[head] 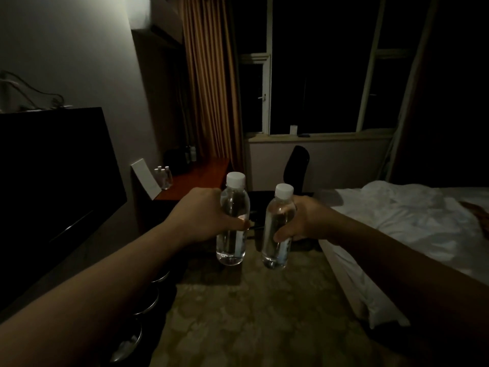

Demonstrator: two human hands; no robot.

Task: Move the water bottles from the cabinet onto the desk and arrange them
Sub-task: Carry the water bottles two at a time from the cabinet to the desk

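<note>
At frame centre, the left hand [203, 215] and right hand [304, 221] each grip an upright clear plastic, white-capped bottle [232, 221] [277, 229] over patterned carpet [251, 313], the reddish, seemingly wooden desk [195, 178] beyond.

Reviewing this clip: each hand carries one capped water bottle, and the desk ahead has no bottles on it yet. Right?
Not quite. The head view shows small bottles already standing on the desk. The rest holds: left hand and right hand each grip one capped water bottle.
</note>
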